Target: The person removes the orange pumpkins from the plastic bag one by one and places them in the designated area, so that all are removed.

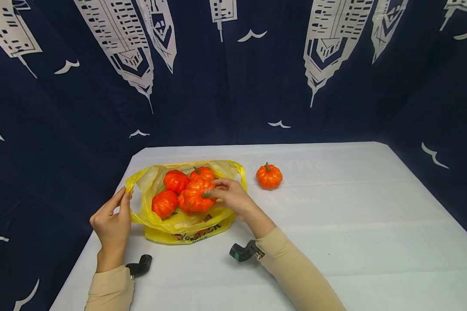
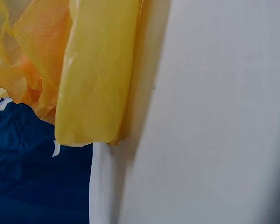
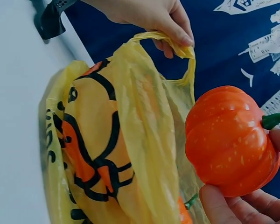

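Orange and shiny, one pumpkin [image 1: 194, 201] is held by my right hand [image 1: 231, 196]; through the remote cameras I see this grip narrowed on it, the fingers set around its stem side. My left hand [image 1: 112, 222] has a very narrow grip, pinching one handle [image 1: 138, 174] of a yellow plastic bag [image 1: 161, 235]. The held pumpkin is directly in the right grip, at the mouth of the bag. Inside the bag, to the left of it and behind it, I count three more pumpkins [image 1: 176, 181]. One single pumpkin [image 1: 269, 176] sits on the white desk [image 1: 354, 216], to the right of the bag. In total I count five pumpkins and one bag.
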Demonstrator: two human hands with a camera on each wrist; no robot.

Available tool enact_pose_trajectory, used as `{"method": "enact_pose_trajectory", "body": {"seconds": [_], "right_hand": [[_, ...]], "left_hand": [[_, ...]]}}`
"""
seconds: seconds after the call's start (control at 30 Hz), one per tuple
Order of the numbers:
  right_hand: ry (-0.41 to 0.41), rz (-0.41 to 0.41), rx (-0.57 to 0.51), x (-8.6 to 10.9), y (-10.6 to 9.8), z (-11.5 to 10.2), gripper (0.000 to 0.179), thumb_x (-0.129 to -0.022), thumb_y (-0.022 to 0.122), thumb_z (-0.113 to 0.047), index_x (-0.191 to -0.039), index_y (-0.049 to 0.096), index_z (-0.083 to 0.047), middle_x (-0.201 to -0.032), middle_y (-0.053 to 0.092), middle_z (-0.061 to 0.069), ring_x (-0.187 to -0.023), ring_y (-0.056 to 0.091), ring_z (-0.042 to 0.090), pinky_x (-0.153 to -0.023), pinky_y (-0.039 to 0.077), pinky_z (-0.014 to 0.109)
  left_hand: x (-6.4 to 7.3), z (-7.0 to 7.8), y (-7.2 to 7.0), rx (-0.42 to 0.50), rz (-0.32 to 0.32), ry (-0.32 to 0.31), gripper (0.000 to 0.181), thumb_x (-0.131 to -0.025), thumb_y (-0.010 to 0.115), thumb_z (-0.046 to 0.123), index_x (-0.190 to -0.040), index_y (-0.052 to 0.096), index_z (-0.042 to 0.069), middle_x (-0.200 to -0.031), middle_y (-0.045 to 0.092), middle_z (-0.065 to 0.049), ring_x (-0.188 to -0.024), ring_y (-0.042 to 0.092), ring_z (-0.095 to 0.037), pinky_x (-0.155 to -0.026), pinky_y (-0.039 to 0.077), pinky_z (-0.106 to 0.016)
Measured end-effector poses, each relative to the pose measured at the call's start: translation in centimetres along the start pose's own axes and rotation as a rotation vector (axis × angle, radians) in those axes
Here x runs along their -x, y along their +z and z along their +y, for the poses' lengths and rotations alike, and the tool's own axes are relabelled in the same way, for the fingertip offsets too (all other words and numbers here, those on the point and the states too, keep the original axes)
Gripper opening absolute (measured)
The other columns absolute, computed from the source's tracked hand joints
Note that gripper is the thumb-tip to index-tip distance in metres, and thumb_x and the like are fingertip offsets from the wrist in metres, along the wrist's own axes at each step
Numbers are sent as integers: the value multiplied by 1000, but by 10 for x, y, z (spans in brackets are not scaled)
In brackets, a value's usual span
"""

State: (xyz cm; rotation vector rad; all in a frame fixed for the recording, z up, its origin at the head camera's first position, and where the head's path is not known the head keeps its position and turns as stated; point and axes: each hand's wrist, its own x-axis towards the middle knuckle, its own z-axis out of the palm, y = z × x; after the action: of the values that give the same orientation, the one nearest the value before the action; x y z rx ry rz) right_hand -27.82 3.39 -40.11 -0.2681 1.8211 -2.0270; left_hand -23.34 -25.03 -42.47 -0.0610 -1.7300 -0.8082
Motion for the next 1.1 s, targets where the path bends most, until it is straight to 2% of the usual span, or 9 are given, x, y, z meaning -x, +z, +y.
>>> {"method": "enact_pose_trajectory", "body": {"seconds": [0.3, 0.5, 0.73, 1.1], "right_hand": [[9, -4, -5, 6, -6, -12, 41, -87, 52, -11, -127, 46, -11, -102, 51, 8, -91, 55, 18, -86, 47, 43], [-14, 18, -20, 6, -11, -14, 39, -87, 54, -12, -125, 49, -14, -112, 50, 12, -96, 55, 22, -85, 48, 42], [-44, 38, 6, 12, -14, -23, 38, -86, 56, -14, -124, 51, -19, -124, 49, 5, -103, 54, 22, -84, 49, 39], [-49, 70, 0, 13, -27, -30, 38, -85, 55, -15, -122, 53, -25, -126, 48, -1, -108, 52, 22, -85, 48, 38]], "left_hand": [[0, 0, 0, 4, -5, -10, 17, -74, 70, 8, -91, 72, 8, -79, 69, -15, -73, 56, 14, -67, 41, 0], [1, -1, -1, 1, -8, -6, 17, -75, 70, 9, -91, 71, 6, -79, 69, -14, -73, 56, 13, -67, 41, 0], [1, -1, -1, -7, -8, -7, 17, -75, 70, 11, -91, 72, 7, -79, 69, -14, -72, 57, 12, -67, 40, 0], [-1, 1, 1, 14, 6, -13, 18, -70, 73, 4, -88, 72, 6, -79, 69, -15, -75, 54, 17, -67, 39, 0]]}}
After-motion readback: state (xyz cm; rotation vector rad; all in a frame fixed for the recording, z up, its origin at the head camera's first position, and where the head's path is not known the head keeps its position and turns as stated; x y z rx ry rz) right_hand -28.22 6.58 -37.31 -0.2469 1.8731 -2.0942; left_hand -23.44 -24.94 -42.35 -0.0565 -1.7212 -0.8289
